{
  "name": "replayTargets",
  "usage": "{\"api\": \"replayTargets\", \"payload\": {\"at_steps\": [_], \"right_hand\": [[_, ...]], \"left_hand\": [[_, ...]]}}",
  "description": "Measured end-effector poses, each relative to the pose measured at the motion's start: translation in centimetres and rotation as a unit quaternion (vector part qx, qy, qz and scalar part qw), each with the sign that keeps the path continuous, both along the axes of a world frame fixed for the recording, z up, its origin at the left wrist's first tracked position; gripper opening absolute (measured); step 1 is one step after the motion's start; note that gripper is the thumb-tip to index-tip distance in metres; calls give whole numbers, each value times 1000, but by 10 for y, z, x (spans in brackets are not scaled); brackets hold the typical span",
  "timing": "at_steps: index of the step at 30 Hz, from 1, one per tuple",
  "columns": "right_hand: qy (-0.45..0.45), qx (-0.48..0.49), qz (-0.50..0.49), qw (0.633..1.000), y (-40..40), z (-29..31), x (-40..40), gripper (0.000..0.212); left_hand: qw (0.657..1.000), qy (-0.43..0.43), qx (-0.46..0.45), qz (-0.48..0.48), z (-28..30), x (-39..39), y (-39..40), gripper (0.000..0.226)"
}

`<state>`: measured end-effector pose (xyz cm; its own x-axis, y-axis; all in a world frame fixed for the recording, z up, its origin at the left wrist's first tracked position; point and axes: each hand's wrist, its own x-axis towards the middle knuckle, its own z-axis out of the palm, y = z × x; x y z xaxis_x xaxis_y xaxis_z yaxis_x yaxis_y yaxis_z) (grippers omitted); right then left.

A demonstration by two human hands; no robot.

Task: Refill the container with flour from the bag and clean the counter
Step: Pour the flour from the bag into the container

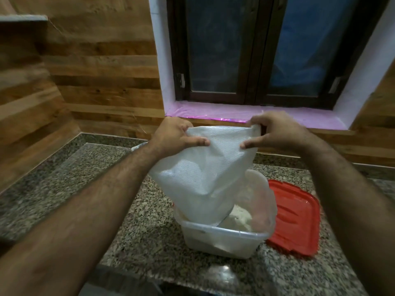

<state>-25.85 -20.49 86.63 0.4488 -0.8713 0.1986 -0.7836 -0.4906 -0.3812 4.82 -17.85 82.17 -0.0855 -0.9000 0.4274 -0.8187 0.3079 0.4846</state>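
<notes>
A translucent white plastic bag (205, 167) hangs upside down over a clear square container (222, 242) on the granite counter. My left hand (173, 137) grips the bag's upper left corner, and my right hand (275, 133) pinches its upper right corner. The bag's mouth reaches down into the container, where a heap of flour (239, 218) lies. Most of the bag looks limp and emptied.
A red lid (297, 218) lies flat on the counter just right of the container. The speckled granite counter (89, 180) stretches left and toward me. A wood-panelled wall and a dark window with a pink-lined sill (277, 116) stand behind.
</notes>
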Motion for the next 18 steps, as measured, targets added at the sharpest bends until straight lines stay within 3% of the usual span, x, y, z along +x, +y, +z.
{"api": "replayTargets", "payload": {"at_steps": [4,8,11,14,16,18], "right_hand": [[-192,84,37,977,-18,-24,-7,23],[-285,28,-5,958,-18,-37,14,23],[-354,27,9,935,-16,-38,34,22],[-405,22,23,914,-14,-35,42,18],[-422,34,32,906,-13,-36,42,30],[-442,93,68,890,-11,-40,37,55]], "left_hand": [[999,39,6,6,-6,5,0,75],[999,39,-4,19,-4,-5,3,63],[997,42,57,-32,6,-31,10,72],[999,9,40,-23,8,-54,10,66],[1000,22,6,-1,6,-58,9,45],[999,47,-9,-14,4,-52,10,32]]}}
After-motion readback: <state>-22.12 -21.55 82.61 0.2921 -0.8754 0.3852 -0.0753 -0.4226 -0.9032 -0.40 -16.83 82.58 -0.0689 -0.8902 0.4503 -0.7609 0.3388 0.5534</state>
